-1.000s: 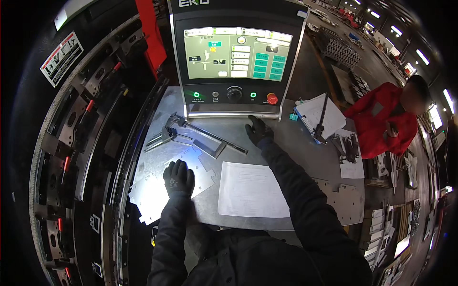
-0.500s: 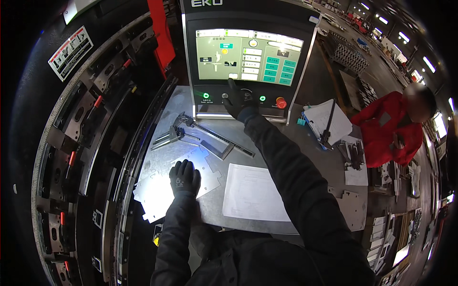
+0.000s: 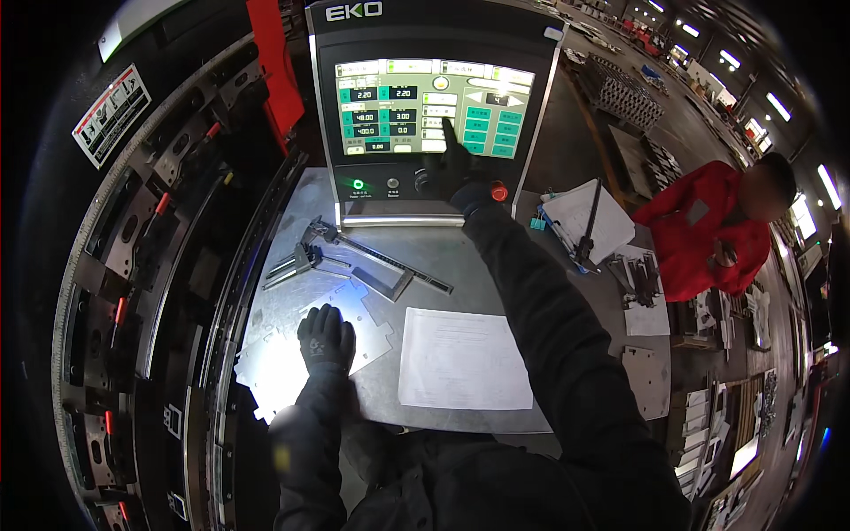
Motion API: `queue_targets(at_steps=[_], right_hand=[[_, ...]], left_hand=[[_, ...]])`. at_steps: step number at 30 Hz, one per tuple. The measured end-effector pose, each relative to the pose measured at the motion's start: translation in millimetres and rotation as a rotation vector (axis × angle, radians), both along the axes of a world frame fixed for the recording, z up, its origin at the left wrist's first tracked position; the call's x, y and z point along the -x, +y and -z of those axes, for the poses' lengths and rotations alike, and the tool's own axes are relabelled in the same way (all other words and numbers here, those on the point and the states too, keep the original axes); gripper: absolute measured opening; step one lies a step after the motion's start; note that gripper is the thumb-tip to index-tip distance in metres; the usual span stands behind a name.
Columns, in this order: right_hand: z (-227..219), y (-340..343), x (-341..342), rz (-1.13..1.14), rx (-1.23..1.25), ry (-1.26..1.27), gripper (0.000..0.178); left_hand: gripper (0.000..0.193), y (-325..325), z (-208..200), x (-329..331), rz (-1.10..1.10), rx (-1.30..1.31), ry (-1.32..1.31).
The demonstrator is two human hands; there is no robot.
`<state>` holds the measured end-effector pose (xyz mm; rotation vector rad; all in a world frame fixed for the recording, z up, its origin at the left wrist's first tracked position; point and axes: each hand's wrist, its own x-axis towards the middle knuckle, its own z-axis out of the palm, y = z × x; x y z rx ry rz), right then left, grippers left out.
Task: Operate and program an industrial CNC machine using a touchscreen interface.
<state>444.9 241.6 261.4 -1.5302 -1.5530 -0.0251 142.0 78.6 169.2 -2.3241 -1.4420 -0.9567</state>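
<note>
My right hand [image 3: 450,168], in a dark glove, reaches up to the lit touchscreen [image 3: 403,80] of a control panel. Its index finger is stretched out at a column of white keys near the screen's middle; nothing is held in it. Also gloved, my left hand [image 3: 326,341] lies flat on a thin, notched sheet metal plate [image 3: 363,323] at the left of the grey table. Beyond that hand lie a caliper [image 3: 385,254], a flat metal square [image 3: 382,281] and another small measuring tool [image 3: 305,259]. A printed paper sheet [image 3: 465,363] sits between my forearms.
Along the left runs a large machine [image 3: 97,323] with red-handled clamps. At the table's right are a clipboard [image 3: 575,212] with a dark tool on it, small metal pieces [image 3: 639,279] on paper and another plate [image 3: 645,380]. A person in red [image 3: 699,230] stands beyond.
My right hand has moved from the screen's lower edge up to the key column. The screen switched from a drawing to number fields. My left hand stays on the plate; the view shifted slightly.
</note>
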Motion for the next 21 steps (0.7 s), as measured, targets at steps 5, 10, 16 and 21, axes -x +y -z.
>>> queue_targets(at_steps=[5,10,16,21], right_hand=[[-48.8,-11.1,-26.1,0.130,0.056,-0.107,0.075],[-45.5,-10.2,-33.6,0.141,0.007,-0.176,0.074],[-52.0,-10.6,-29.7,0.139,0.067,-0.206,0.072],[-47.5,-5.2,-30.1,0.171,0.073,-0.218,0.071]], left_hand=[[0.019,-2.2,2.7,3.4,-0.023,0.042,0.008],[0.018,-0.6,2.8,1.5,-0.018,0.018,-0.002],[0.019,1.8,6.5,4.0,-0.013,0.007,-0.008],[0.020,0.9,7.6,3.2,-0.024,0.026,-0.001]])
